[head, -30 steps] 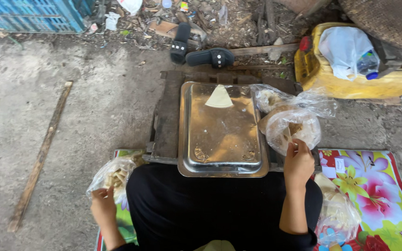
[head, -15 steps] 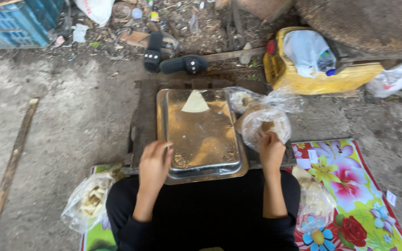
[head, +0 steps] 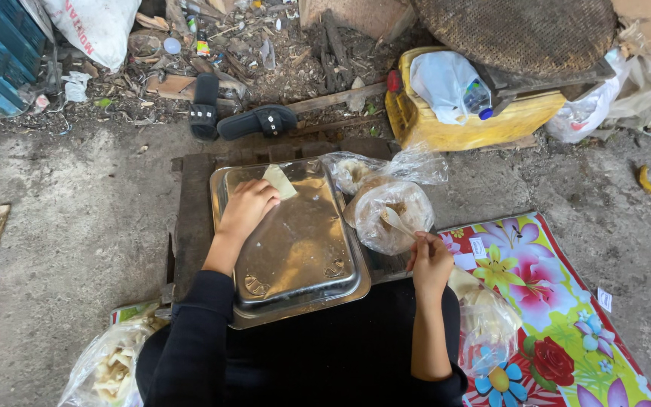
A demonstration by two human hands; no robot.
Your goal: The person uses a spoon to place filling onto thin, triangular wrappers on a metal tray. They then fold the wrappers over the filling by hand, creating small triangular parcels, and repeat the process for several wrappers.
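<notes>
Head view: my left hand (head: 246,209) rests on the far-left part of the metal tray (head: 295,290), fingers (head: 265,197) curled together, tips touching the near edge of a pale triangular wrapper (head: 279,181). The wrapper lies flat on the tray, just beyond and to the right of those fingertips. Whether the fingers pinch the wrapper or only press on it, I cannot tell.

My right hand (head: 431,260) sits off the right edge of the tray. Its fingers (head: 422,243) are closed in a pinch on the handle of a spoon (head: 397,221). The spoon extends up and left from the fingertips, its bowl inside an open clear bag (head: 389,215) of filling. The bag stands just beyond the fingers, beside the tray's right edge.

A floral mat (head: 566,316) lies right of the right hand. A second bag (head: 111,365) lies by my left elbow.
</notes>
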